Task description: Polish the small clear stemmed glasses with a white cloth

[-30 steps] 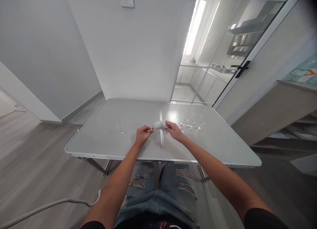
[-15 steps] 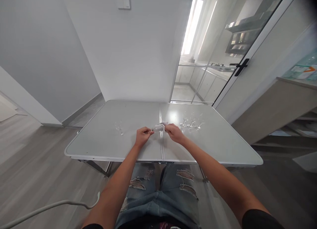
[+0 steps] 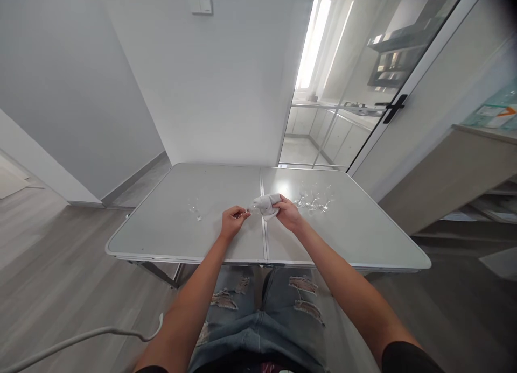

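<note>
My left hand (image 3: 233, 220) is closed around the stem end of a clear wine glass (image 3: 252, 209), held on its side above the table's middle seam. My right hand (image 3: 289, 212) pinches a light grey cloth (image 3: 266, 205), which is wrapped over the bowl of that glass and hides most of it. Right of my right hand stand several clear stemmed glasses (image 3: 312, 205) close together. To the left of my left hand is more clear stemmed glassware (image 3: 198, 218), so faint against the table that I cannot tell how many pieces there are.
Everything stands on a pale folding table (image 3: 161, 238) with a metal rim. A wall rises behind it, and a glass door with a black handle (image 3: 393, 109) is at the back right. Shelves (image 3: 476, 174) stand at the right. A white cable (image 3: 100, 331) shows at the lower left.
The cloth in my right hand has spread over the glass bowl, which showed bare half a second ago. My right hand has turned a little; my left hand stays in place.
</note>
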The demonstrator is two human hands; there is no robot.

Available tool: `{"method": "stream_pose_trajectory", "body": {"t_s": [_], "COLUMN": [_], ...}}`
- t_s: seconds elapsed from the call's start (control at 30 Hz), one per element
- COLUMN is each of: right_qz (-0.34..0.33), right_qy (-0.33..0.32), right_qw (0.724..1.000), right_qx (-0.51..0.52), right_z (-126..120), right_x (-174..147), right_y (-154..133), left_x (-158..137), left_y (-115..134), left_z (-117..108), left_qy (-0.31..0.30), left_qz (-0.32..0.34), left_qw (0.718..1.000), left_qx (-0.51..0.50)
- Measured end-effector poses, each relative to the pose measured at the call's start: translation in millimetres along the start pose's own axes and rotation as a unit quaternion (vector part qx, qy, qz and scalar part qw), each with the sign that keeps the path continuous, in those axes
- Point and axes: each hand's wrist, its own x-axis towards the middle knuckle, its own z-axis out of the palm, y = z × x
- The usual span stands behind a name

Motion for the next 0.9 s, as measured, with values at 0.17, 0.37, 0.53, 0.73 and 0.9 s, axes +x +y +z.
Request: {"method": "stream_pose_trajectory", "body": {"t_s": [0.17, 0.37, 0.53, 0.73, 0.9], "right_qz": [0.029, -0.076, -0.171, -0.248, -0.111], "right_qy": [-0.051, -0.180, -0.234, -0.272, -0.153], "right_qw": [0.985, 0.903, 0.782, 0.743, 0.895], "right_qx": [-0.162, -0.382, -0.552, -0.558, -0.405], "right_z": [3, -9, -23, -28, -18], "right_x": [-3, -5, -7, -9, -11], "right_y": [-11, -18, -18, -13, 0], "left_x": [-1, 0, 0, -1, -2], "left_y": [-1, 1, -2, -3, -3], "left_z": [2, -1, -1, 1, 2], "left_qy": [-0.020, -0.048, -0.064, -0.072, -0.072], "left_qz": [0.016, 0.023, 0.014, 0.011, 0.025], "left_qw": [1.000, 0.999, 0.998, 0.997, 0.997], "left_qx": [0.012, -0.004, -0.005, -0.009, -0.007]}}
